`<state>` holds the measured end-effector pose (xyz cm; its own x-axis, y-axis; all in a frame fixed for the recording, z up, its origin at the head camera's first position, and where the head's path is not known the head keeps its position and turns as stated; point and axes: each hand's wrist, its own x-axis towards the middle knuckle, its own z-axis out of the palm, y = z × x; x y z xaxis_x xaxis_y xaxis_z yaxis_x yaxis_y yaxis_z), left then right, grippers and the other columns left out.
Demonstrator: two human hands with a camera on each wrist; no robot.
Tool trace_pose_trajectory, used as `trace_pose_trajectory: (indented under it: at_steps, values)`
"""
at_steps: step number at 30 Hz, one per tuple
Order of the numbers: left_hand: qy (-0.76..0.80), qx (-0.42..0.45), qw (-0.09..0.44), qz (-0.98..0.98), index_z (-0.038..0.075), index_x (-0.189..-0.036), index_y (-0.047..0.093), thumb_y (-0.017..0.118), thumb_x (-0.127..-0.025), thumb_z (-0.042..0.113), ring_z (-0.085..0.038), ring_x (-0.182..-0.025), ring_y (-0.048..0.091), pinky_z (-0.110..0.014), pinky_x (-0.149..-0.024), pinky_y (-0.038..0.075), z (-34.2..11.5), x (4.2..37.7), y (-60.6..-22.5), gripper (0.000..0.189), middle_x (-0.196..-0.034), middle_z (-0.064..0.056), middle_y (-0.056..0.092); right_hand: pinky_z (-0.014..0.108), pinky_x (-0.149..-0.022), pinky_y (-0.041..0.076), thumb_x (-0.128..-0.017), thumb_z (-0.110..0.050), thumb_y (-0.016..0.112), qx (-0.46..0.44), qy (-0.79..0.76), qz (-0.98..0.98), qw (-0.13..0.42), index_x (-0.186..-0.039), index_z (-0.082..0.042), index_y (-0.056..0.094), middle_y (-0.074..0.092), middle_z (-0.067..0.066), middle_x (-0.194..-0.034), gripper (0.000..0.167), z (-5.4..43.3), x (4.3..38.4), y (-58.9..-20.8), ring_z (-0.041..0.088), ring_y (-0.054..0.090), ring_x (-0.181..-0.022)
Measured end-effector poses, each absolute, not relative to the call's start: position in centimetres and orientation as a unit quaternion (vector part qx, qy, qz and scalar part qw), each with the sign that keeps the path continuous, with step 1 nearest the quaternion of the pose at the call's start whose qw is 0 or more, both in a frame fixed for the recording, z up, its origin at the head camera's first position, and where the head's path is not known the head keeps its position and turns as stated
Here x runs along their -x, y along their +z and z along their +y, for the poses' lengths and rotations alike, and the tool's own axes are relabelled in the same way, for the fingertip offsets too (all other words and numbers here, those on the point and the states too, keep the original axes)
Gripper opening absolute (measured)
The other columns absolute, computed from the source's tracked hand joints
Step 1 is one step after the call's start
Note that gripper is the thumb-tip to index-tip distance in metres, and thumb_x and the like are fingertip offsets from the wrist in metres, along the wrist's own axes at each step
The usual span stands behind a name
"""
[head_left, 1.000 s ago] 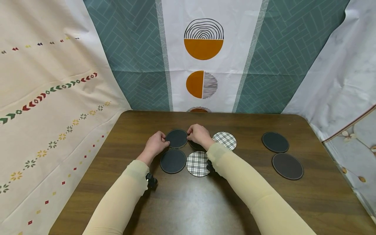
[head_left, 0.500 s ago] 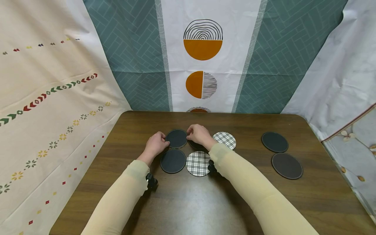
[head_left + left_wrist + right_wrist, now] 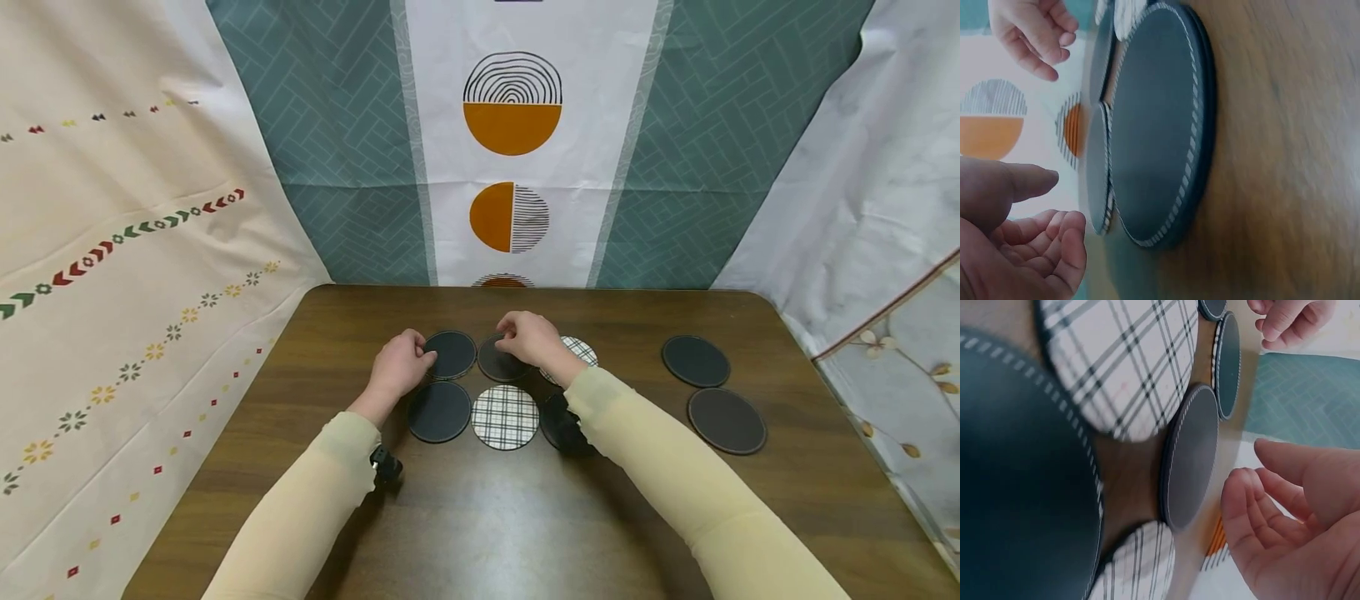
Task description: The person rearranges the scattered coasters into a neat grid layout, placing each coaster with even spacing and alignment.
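My left hand (image 3: pixel 400 364) is just beside a black disc (image 3: pixel 452 354) on the tabletop (image 3: pixel 480 525), its fingers (image 3: pixel 1072 250) loosely curled and apart from the thumb. My right hand (image 3: pixel 530 340) hangs near a neighbouring brown disc (image 3: pixel 501 363), likewise parted. Nearer me, a checked disc (image 3: pixel 506 417) lies between a second black disc (image 3: pixel 439 412) and a third black disc (image 3: pixel 1016 475).

I'm going over the head view and both wrist views now, and I can't read a single word, number, label, brand or sign in any of them.
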<state>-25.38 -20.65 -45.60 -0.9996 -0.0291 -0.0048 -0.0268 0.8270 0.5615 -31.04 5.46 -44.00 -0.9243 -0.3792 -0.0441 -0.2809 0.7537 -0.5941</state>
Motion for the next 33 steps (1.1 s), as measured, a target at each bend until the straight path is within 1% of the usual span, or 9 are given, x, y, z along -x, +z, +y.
trace_pose_trajectory:
  at_steps: [1, 2, 8, 13, 19, 25, 29, 33]
  values:
    - [-0.294, -0.011, 0.002, -0.956, -0.006, -0.13, 0.065, 0.073, -0.107, 0.022, -0.037, -0.101, 0.065, -0.054, -0.096, 0.053, -20.4, 25.3, -45.5, 0.037, -0.11, -0.017, 0.07, 0.049, -0.104, 0.051, -0.105, -0.02, 0.078, 0.177, -0.3, 0.934, 0.081, -0.134, -0.004, 0.074, 0.075, 0.009, -0.113, 0.033, 5.9, 30.9, -43.9, 0.028, 0.068, -0.106]
    - [-0.296, -0.009, 0.001, -0.955, -0.006, -0.13, 0.065, 0.074, -0.107, 0.022, -0.036, -0.1, 0.064, -0.053, -0.095, 0.053, -20.1, 25.3, -45.4, 0.037, -0.109, -0.017, 0.069, 0.049, -0.1, 0.053, -0.105, -0.02, 0.078, 0.174, -0.299, 0.935, 0.083, -0.134, -0.004, 0.074, 0.075, 0.01, -0.114, 0.034, 6.2, 30.8, -43.7, 0.029, 0.068, -0.107]
    - [-0.304, 0.012, 0.006, -0.952, -0.006, -0.133, 0.066, 0.074, -0.107, 0.023, -0.034, -0.097, 0.063, -0.052, -0.091, 0.054, -18.3, 24.9, -44.7, 0.04, -0.107, -0.015, 0.068, 0.048, -0.097, 0.055, -0.104, -0.021, 0.079, 0.167, -0.277, 0.943, 0.08, -0.136, -0.002, 0.073, 0.075, 0.012, -0.117, 0.037, 8.6, 29.6, -43.1, 0.03, 0.069, -0.107]
    - [-0.301, 0.035, 0.008, -0.953, -0.004, -0.134, 0.067, 0.073, -0.108, 0.025, -0.032, -0.096, 0.064, -0.051, -0.089, 0.055, -16.7, 24.6, -44.1, 0.039, -0.106, -0.013, 0.069, 0.05, -0.095, 0.056, -0.103, -0.021, 0.08, 0.17, -0.264, 0.947, 0.069, -0.136, 0.0, 0.072, 0.075, 0.012, -0.115, 0.04, 11.0, 28.5, -42.8, 0.03, 0.07, -0.103]
    - [-0.31, 0.06, 0.001, -0.949, -0.001, -0.135, 0.068, 0.07, -0.11, 0.027, -0.028, -0.092, 0.065, -0.049, -0.085, 0.055, -14.4, 24.2, -43.4, 0.037, -0.106, -0.009, 0.07, 0.052, -0.094, 0.055, -0.103, -0.022, 0.079, 0.17, -0.245, 0.953, 0.057, -0.135, 0.001, 0.074, 0.077, 0.012, -0.112, 0.04, 14.1, 27.3, -42.8, 0.03, 0.072, -0.1]
    - [-0.318, 0.089, -0.003, -0.944, 0.0, -0.139, 0.068, 0.069, -0.111, 0.028, -0.026, -0.092, 0.066, -0.047, -0.087, 0.055, -12.2, 24.0, -42.9, 0.04, -0.107, -0.007, 0.072, 0.052, -0.087, 0.055, -0.103, -0.023, 0.078, 0.166, -0.247, 0.953, 0.052, -0.136, 0.002, 0.073, 0.076, 0.013, -0.112, 0.042, 17.1, 25.9, -42.6, 0.028, 0.07, -0.093]
    - [-0.325, 0.096, -0.008, -0.941, 0.001, -0.139, 0.068, 0.068, -0.112, 0.029, -0.026, -0.095, 0.068, -0.047, -0.09, 0.056, -10.7, 23.9, -42.8, 0.04, -0.109, -0.007, 0.074, 0.051, -0.087, 0.055, -0.103, -0.023, 0.079, 0.159, -0.245, 0.955, 0.047, -0.135, 0.001, 0.074, 0.076, 0.012, -0.112, 0.041, 19.0, 25.1, -42.6, 0.028, 0.07, -0.098]
    - [-0.329, 0.105, -0.019, -0.938, 0.002, -0.139, 0.068, 0.068, -0.112, 0.029, -0.023, -0.091, 0.067, -0.044, -0.086, 0.055, -9.4, 23.7, -42.8, 0.039, -0.106, -0.005, 0.073, 0.053, -0.086, 0.056, -0.104, -0.025, 0.079, 0.152, -0.245, 0.956, 0.048, -0.135, 0.0, 0.074, 0.077, 0.011, -0.112, 0.041, 20.8, 24.1, -42.6, 0.03, 0.071, -0.101]
